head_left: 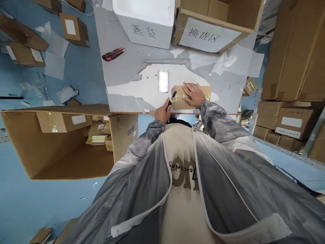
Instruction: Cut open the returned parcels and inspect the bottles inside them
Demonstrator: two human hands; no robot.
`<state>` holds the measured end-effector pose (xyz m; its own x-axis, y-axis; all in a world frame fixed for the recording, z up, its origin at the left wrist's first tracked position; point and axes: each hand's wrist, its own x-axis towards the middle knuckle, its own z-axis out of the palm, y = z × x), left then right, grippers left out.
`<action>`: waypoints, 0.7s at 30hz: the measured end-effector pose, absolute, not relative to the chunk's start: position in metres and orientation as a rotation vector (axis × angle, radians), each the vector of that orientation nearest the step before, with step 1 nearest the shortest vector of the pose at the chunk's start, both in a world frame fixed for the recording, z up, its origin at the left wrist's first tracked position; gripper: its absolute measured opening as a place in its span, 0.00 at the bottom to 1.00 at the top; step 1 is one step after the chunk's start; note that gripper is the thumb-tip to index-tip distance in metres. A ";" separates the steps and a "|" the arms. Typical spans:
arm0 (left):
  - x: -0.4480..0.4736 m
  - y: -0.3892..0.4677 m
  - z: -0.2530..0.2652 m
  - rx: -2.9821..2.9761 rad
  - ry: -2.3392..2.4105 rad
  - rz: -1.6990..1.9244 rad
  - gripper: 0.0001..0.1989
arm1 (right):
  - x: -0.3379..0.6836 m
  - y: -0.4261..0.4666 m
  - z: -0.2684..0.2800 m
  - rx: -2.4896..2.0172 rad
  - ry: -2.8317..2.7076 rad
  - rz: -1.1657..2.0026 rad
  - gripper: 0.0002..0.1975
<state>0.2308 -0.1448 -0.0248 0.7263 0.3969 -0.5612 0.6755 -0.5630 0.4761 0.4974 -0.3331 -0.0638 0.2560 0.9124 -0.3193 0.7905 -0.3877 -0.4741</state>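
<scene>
L hand [163,112] grips black-yellow utility knife [171,100] at 9 o'clock of brown taped cardboard box [180,103]; R hand [195,95] lies flat atop, prob. for steadying.

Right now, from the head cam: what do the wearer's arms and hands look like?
Left hand and right hand: both gloveless. Left sleeve and right sleeve: long, loose, mottled grey at the lower end, whitish midway, plainer grey higher up.

Parcel [180,103] on the table [119,73], tub [149,39] and box [217,10] behind it, carton [123,135] by the table's near left corner
</scene>
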 end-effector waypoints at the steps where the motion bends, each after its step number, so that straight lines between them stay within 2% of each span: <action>1: 0.233 -0.145 -0.025 2.223 0.822 -0.503 0.37 | 0.500 -0.333 -0.063 -2.302 -1.596 0.835 0.51; 8: 0.235 -0.143 -0.024 2.168 0.929 -0.515 0.37 | 0.510 -0.333 -0.068 -2.250 -1.556 0.892 0.45; 12: 0.236 -0.139 -0.026 2.184 0.882 -0.518 0.35 | 0.511 -0.325 -0.067 -2.275 -1.595 0.930 0.50; 16: 0.236 -0.138 -0.023 2.199 0.842 -0.534 0.37 | 0.503 -0.310 -0.063 -2.359 -1.698 0.983 0.55; 21: 0.233 -0.140 -0.016 2.239 0.773 -0.604 0.38 | 0.488 -0.304 -0.059 -2.457 -1.761 0.960 0.51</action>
<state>0.2326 -0.1400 -0.0156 0.7155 0.3530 -0.6029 0.6704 -0.5897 0.4503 0.4876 -0.3043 -0.0587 0.2002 0.8510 -0.4854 0.8691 -0.3830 -0.3131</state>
